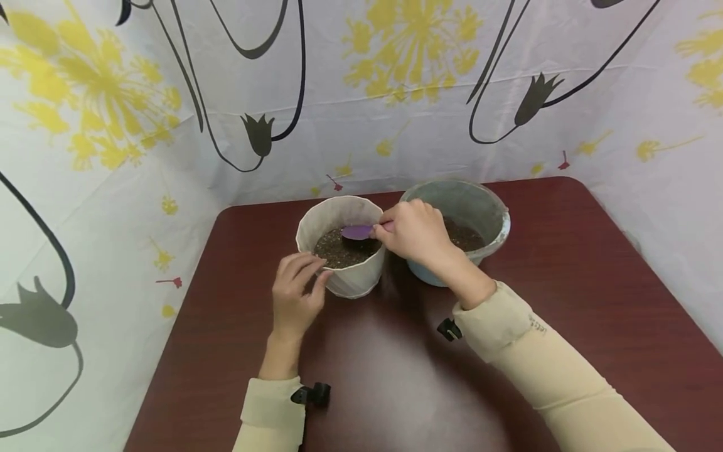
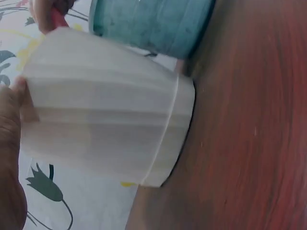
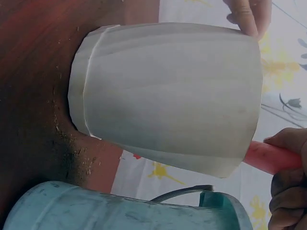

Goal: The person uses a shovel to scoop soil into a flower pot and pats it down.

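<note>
A white fluted flowerpot (image 1: 357,281) stands upright with dark soil (image 1: 332,250) in it. My left hand (image 1: 295,287) pinches its near left rim, fingers over the edge and thumb on the outside. My right hand (image 1: 417,231) grips a small purple trowel (image 1: 357,232) above the pot's right rim. The trowel's blade lies low over the soil. Its reddish handle (image 3: 268,157) shows between the curled fingers in the right wrist view. Close on the right is a blue-grey bucket (image 1: 463,199) with soil (image 1: 463,236) at its bottom, partly covered by my right hand.
Both containers stand toward the back of a dark red-brown table (image 1: 373,370). Scattered soil crumbs (image 3: 72,155) lie on the tabletop between them. A white cloth (image 1: 322,75) with flower prints hangs behind and along the sides.
</note>
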{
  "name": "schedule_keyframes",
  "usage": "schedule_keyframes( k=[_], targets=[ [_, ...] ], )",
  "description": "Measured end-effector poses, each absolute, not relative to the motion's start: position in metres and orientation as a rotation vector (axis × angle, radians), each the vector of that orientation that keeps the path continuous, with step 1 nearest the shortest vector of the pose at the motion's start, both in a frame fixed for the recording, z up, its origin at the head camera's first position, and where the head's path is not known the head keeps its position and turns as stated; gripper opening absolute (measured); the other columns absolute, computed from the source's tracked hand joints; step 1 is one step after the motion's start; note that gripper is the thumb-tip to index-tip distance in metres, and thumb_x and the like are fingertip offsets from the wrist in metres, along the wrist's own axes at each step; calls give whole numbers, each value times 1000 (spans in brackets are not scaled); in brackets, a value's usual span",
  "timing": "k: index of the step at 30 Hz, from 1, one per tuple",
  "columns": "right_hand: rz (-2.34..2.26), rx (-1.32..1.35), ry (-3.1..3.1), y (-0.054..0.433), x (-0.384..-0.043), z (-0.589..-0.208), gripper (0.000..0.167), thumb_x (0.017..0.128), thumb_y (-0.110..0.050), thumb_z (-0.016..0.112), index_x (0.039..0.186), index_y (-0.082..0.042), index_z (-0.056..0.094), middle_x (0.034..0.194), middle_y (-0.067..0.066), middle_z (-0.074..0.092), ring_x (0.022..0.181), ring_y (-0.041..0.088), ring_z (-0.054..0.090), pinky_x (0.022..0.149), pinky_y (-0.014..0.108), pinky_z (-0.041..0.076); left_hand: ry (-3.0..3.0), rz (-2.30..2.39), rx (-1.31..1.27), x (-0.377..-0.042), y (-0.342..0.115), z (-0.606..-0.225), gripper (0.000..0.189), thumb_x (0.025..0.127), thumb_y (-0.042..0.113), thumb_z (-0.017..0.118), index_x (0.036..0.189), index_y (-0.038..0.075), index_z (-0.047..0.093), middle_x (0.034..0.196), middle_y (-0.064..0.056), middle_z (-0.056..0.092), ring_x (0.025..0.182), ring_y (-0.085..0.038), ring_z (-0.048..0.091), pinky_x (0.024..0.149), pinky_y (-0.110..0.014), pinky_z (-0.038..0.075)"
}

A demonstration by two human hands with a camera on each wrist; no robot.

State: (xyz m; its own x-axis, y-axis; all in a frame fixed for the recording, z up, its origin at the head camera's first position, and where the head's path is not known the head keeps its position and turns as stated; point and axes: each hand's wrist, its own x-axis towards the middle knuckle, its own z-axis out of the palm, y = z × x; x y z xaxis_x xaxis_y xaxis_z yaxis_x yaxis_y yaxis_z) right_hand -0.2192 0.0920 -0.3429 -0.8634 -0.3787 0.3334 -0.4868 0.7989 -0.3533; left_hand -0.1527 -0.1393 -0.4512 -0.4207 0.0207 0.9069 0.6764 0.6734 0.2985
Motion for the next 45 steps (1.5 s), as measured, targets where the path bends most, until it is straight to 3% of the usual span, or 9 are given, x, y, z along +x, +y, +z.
schedule_keyframes(
  k=[6,11,15,21,23,30,38,45],
  targets=[
    [687,761,-2678,91,-220,-345,15,92,-32,71,92,-23,83,83,4,77,73,31,70,53,47,53,-1830,-833,-526,-150,-121,-455,17,85,18,83,90,2,80,87,-8,72,86,-31,64,82,-36,52],
    [639,753,-2617,92,-215,-341,15,91,-31,71,92,-22,83,77,3,75,67,31,68,50,47,52,-1884,-780,-559,-148,-118,-457,24,83,20,84,97,2,78,98,-10,73,96,-33,66,86,-44,50],
    [516,755,-2634,93,-208,-344,16,90,-31,72,87,-19,82,62,0,64,58,29,64,46,45,50,-1898,-770,-546,-148,-129,-459,30,81,23,85,97,0,78,101,-13,73,102,-37,66,89,-50,47],
    [476,770,-2680,91,-206,-347,26,89,-28,72,64,-19,70,49,-5,43,49,22,52,42,41,44,-1912,-784,-580,-150,-130,-458,30,77,25,86,94,1,80,91,-9,71,91,-32,64,88,-42,51],
    [495,777,-2704,91,-208,-345,27,89,-29,73,64,-19,69,49,-6,42,49,20,51,43,39,43,-1903,-772,-573,-150,-127,-457,30,76,25,86,93,2,80,90,-9,71,88,-31,63,85,-41,51],
    [586,758,-2680,94,-209,-335,14,90,-32,73,91,-23,83,67,0,68,60,26,63,47,44,49,-1942,-761,-578,-150,-138,-451,36,74,29,90,95,1,79,95,-10,73,97,-33,67,84,-47,49],
    [533,703,-2773,86,-208,-337,18,90,-31,71,76,-23,80,53,-6,53,53,22,57,43,40,46,-1943,-737,-552,-149,-141,-448,33,75,33,87,87,3,80,83,-6,69,84,-30,64,76,-44,48],
    [592,681,-2832,89,-213,-333,14,91,-32,72,88,-24,84,65,-3,67,60,24,62,49,42,50,-1935,-695,-527,-146,-132,-447,35,77,35,86,91,3,81,86,-6,71,84,-29,64,75,-44,49]
  ],
)
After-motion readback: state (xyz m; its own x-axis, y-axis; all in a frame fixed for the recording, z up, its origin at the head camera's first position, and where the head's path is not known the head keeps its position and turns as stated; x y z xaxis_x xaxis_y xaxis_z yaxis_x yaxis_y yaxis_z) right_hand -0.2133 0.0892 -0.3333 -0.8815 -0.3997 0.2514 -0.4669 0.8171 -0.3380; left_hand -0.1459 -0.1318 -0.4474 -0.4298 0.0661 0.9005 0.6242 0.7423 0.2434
